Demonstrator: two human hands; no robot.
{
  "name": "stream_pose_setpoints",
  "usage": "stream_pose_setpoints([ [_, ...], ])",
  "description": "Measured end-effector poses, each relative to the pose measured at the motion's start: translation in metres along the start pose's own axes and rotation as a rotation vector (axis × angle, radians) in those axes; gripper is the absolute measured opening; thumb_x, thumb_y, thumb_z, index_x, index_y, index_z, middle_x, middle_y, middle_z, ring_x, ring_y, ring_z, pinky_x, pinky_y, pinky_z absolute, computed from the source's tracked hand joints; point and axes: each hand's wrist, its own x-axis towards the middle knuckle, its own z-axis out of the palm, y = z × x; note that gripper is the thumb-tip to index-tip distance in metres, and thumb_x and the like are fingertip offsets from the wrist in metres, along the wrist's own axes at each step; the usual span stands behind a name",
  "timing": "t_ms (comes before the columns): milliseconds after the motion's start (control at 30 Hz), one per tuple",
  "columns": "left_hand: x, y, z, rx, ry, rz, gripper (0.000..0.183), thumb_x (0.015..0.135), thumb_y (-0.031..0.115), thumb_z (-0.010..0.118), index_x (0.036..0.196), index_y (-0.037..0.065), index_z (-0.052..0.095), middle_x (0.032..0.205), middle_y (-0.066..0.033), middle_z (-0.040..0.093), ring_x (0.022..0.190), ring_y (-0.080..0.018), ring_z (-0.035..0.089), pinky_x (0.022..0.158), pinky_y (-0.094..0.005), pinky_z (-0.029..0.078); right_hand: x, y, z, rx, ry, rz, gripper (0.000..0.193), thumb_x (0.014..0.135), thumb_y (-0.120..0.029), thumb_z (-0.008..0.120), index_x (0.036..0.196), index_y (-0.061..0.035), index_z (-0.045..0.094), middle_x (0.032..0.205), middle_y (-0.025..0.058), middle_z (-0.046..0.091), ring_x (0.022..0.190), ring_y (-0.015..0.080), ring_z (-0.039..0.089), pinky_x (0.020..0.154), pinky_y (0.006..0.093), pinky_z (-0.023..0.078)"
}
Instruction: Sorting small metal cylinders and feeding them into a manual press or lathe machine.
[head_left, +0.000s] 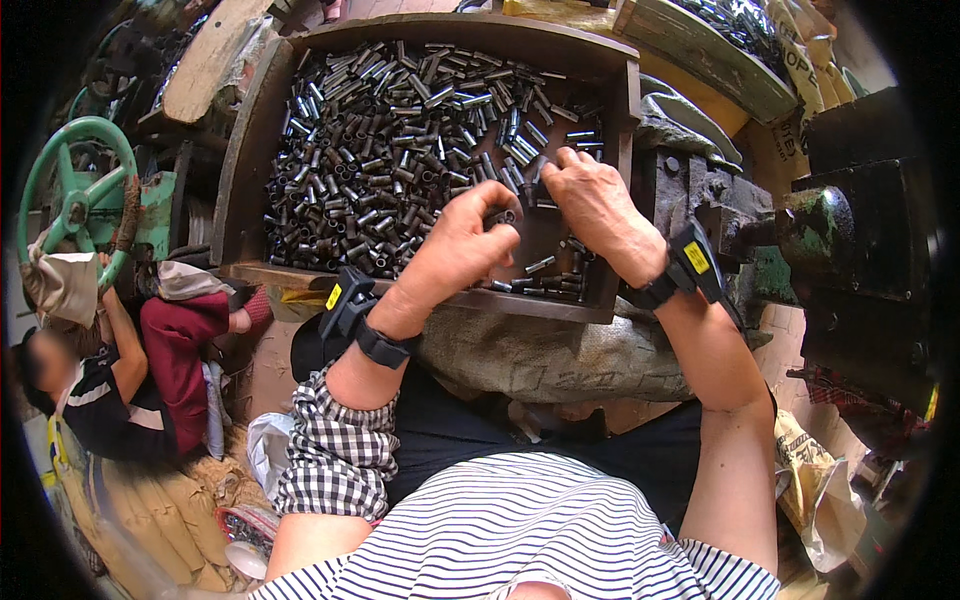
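A shallow wooden tray (430, 290) is heaped with small metal tubes (385, 170), dark and shiny, lying at all angles. Over the tray's front half my left hand (462, 245) is curled closed, and the end of a metal tube (506, 217) shows within its fingers. My right hand (595, 205) reaches down at the tray's right side, its fingers bent together around a dark piece that looks like one of the tubes; the fingertips are partly hidden. Between and below the hands the bare tray bottom shows, with a few loose tubes (540, 265) on it.
Dark machinery (850, 220) stands close on the right. At the left are a green handwheel (75, 215) and a seated person (110, 400). A grey sack (560, 355) hangs below the tray's front edge. A wooden board (710, 55) lies beyond the far right corner.
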Motion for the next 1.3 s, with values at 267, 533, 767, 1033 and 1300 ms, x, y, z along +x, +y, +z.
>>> stream_pose_setpoints([
  [267, -0.011, -0.007, -0.021, 1.036, -0.127, 0.348, 0.023, 0.072, 0.012, 0.068, 0.091, 0.003, 0.061, 0.081, -0.0169, 0.063, 0.078, -0.0345, 0.062, 0.069, -0.0409, 0.049, -0.025, -0.005, -0.023, 0.34, 0.158, 0.058, 0.014, 0.074, -0.001, 0.059, 0.085, 0.0003, 0.05, 0.085, 0.0174, 0.055, 0.076, 0.0341, 0.061, 0.064, 0.0393, 0.051],
  [533, -0.002, -0.021, -0.016, 1.208, 0.072, 0.301, 0.021, 0.077, 0.016, 0.065, 0.085, 0.001, 0.052, 0.075, -0.0193, 0.061, 0.076, -0.0383, 0.06, 0.066, -0.0449, 0.048, -0.081, -0.035, -0.046, 0.815, 0.203, 0.295, 0.022, 0.075, 0.0, 0.064, 0.094, 0.0014, 0.053, 0.083, 0.0156, 0.055, 0.069, 0.0278, 0.061, 0.058, 0.0335, 0.05],
  [767, -0.002, -0.021, -0.007, 0.946, 0.128, 0.432, 0.018, 0.086, 0.013, 0.059, 0.091, 0.0, 0.047, 0.068, -0.0187, 0.059, 0.062, -0.0325, 0.06, 0.056, -0.0392, 0.048, -0.083, -0.046, -0.037, 1.387, 0.267, 0.591, 0.019, 0.082, -0.001, 0.062, 0.101, 0.0007, 0.057, 0.074, 0.0028, 0.058, 0.067, 0.006, 0.058, 0.058, 0.0205, 0.048],
  [1033, -0.01, -0.012, 0.01, -0.165, -0.096, 0.106, 0.017, 0.086, 0.02, 0.066, 0.092, 0.005, 0.061, 0.066, 0.0037, 0.057, 0.053, -0.0005, 0.049, 0.044, -0.0146, 0.038, -0.075, -0.054, -0.025, 1.762, 0.257, 0.635, 0.015, 0.087, -0.008, 0.061, 0.099, -0.0016, 0.055, 0.08, 0.0039, 0.062, 0.067, 0.0108, 0.066, 0.046, 0.0151, 0.046],
  [1300, -0.014, -0.01, 0.008, -0.237, -0.092, 0.068, 0.024, 0.085, 0.021, 0.067, 0.099, 0.003, 0.063, 0.07, 0.0032, 0.059, 0.056, -0.002, 0.054, 0.047, -0.0151, 0.041, -0.071, -0.062, -0.02, 1.815, 0.371, 0.726, 0.015, 0.088, -0.009, 0.06, 0.097, 0.0006, 0.052, 0.079, 0.0065, 0.063, 0.066, 0.0122, 0.067, 0.046, 0.0169, 0.048],
])
